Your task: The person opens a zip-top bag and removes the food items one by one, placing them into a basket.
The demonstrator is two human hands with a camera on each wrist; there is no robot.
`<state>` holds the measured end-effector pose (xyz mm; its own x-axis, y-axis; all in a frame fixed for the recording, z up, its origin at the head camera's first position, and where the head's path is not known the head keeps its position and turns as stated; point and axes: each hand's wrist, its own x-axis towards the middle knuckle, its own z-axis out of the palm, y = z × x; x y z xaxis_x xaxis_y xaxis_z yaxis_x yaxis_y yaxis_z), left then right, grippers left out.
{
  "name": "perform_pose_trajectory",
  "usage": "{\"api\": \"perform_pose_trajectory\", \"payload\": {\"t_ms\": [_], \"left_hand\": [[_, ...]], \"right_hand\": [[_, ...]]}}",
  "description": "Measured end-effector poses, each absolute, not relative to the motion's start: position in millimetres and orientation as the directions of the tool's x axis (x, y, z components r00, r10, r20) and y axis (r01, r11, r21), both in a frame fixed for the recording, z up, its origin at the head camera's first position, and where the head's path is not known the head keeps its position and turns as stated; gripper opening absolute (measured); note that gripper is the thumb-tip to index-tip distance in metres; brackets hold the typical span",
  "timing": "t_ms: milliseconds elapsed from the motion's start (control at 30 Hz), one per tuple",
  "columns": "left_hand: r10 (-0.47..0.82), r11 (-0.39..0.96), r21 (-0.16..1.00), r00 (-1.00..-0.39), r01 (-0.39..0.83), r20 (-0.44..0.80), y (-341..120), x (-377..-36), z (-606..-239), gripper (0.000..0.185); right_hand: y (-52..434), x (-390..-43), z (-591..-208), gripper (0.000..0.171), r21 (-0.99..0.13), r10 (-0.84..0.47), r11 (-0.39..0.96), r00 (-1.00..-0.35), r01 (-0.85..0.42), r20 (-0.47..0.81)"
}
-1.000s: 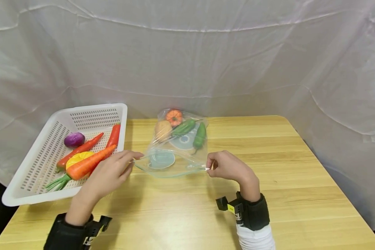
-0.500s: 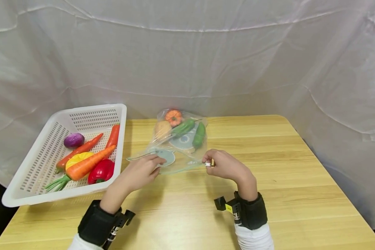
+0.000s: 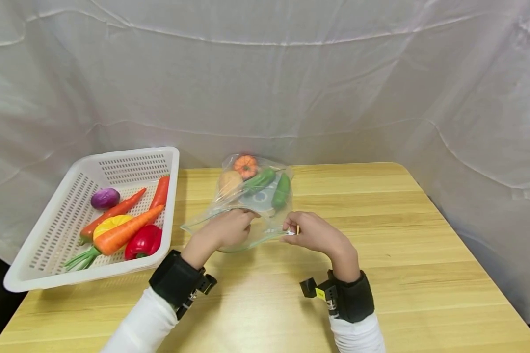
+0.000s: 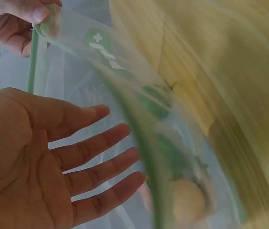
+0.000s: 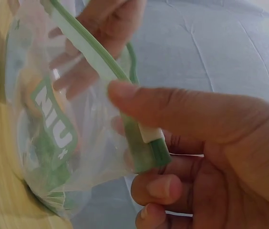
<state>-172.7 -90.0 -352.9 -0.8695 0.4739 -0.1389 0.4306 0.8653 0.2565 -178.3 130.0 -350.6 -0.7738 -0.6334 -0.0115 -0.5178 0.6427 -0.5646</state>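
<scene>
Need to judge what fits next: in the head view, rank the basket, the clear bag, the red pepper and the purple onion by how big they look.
1. basket
2. clear bag
3. red pepper
4. purple onion

The onion lies farther from the camera than the pepper, so that last gap is less sure.

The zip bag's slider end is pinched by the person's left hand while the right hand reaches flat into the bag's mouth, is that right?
The hands are swapped. The right hand pinches the zip bag at its slider end, and the left hand reaches in open; the two wrist views show it.
</scene>
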Motion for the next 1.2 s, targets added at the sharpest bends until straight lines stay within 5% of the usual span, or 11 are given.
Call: {"api": "perform_pose_trajectory", "payload": {"t_ms": [367,667,1000,1200], "left_hand": [[0.446,0.883,0.267,-0.868,0.387,-0.218,-77.3,-190.1,-352.6,0.045],[0.398,0.915,0.231,-0.838,0.331,-0.373,-64.0,-208.2,-353.1,0.018],[0.372,0.928,0.152,-0.806,0.341,-0.461,-55.8,-226.2,-359.0,0.015],[0.348,0.934,0.212,-0.860,0.286,-0.373,-56.2,-242.4,-373.0,0.051]], "right_hand": [[122.7,-180.2,-354.5,0.032,-0.576,-0.591,0.659,-0.807,-0.484,0.002],[115.3,-179.4,-355.1,0.058,-0.606,-0.526,0.684,-0.850,-0.405,-0.026],[108.0,-176.3,-356.1,0.031,-0.541,-0.544,0.720,-0.838,-0.435,-0.050],[109.6,-174.8,-357.5,0.008,-0.526,-0.571,0.689,-0.821,-0.498,0.030]]}}
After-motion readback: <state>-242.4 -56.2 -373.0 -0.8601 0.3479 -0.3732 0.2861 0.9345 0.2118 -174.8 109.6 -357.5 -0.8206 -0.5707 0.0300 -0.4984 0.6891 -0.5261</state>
